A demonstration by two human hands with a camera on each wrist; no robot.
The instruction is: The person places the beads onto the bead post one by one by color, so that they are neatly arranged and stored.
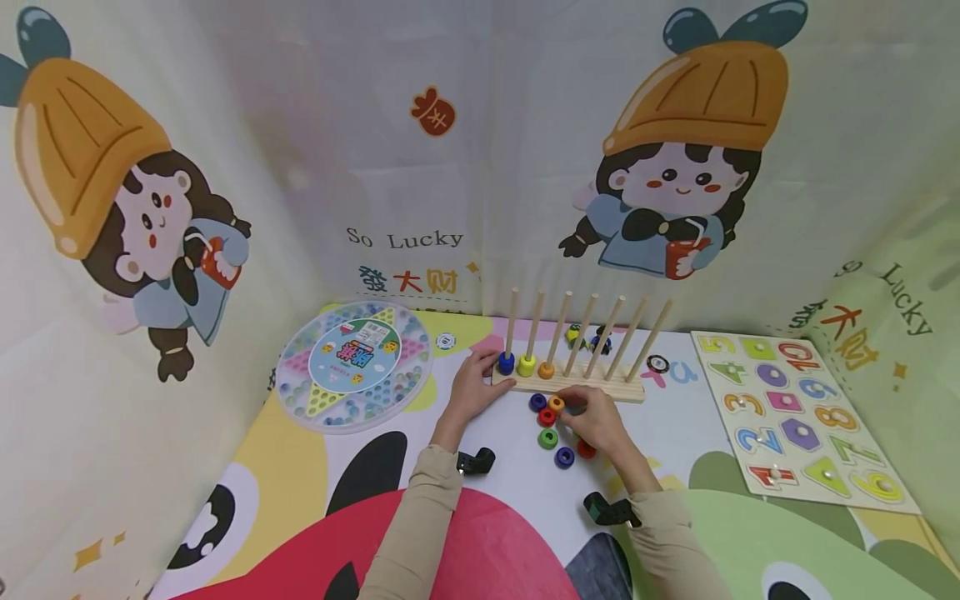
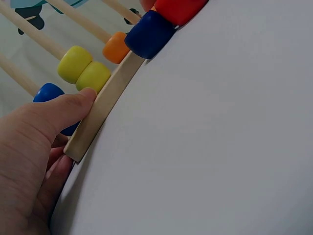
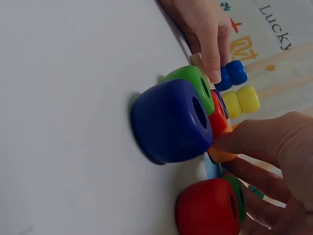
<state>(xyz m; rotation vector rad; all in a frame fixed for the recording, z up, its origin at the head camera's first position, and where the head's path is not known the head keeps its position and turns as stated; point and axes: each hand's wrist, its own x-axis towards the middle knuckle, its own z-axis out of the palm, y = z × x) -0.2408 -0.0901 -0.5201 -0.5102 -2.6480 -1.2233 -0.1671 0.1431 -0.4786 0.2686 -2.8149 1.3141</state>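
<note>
A wooden peg stand has several upright pegs. Blue beads sit on its leftmost peg, yellow beads on the second and one orange bead on the third. My left hand grips the left end of the base, thumb along the front edge. In front of the stand, my right hand pinches a loose orange bead between thumb and finger. Around it lie loose blue, red, green and dark blue beads, with another red bead under the hand.
A round Chinese checkers board lies at the left. On the right is a number puzzle board with knobbed pieces. Small figures and a black-and-white chip are behind the stand, close to the printed curtain.
</note>
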